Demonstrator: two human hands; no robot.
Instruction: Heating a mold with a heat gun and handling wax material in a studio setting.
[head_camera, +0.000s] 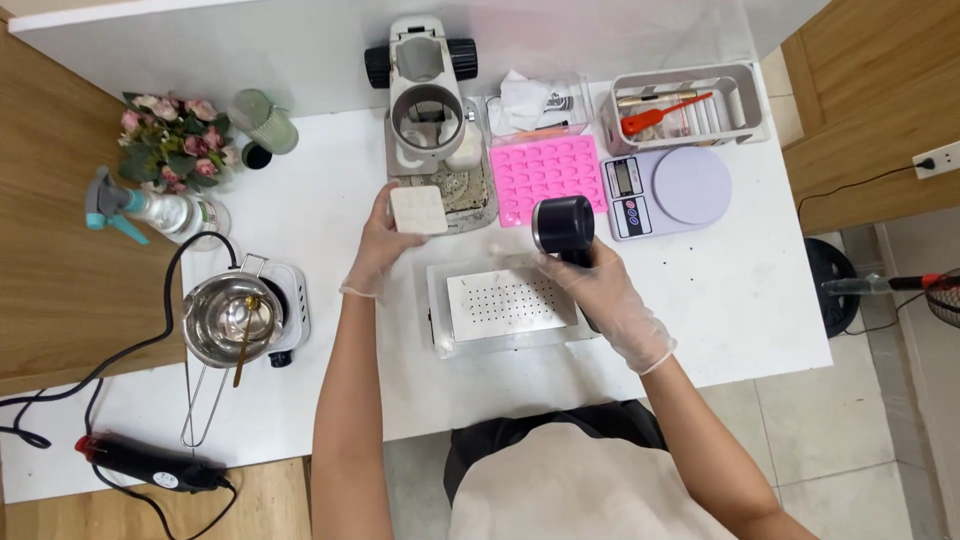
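Presently, findings as observed from the head view:

Left hand: the gloved left hand (378, 245) has its fingers closed on a small white square block (418, 210), gripping it at the left edge and holding it flat above the table, just in front of the microscope base.

Right hand: the gloved right hand (597, 290) is wrapped around the handle of a black handheld device (564, 227), its round head turned toward the left and lying above the far edge of the tray.

Tray: a shallow clear tray (508, 305) sits between the two hands, bearing a white perforated plate (508, 302) with rows of small holes.

Microscope: a white stereo microscope (424, 85) without eyepieces stands at the far side of the table, touching a speckled mat beneath it.

Mould: a pink silicone mould (547, 178) with rows of cavities lies just beside the microscope, to its right.

Scale: a digital kitchen scale (668, 190) with a lilac round platform rests next to the mould.

Organiser: a white slotted basket (688, 105) holds a red-handled tool and other small items.

Left side of table: a steel pot (228, 318) with a spoon sits on a small white hotplate; near it a spray bottle (140, 212), a flower bunch (172, 140) and, at the near edge, a black heat gun (150, 466).
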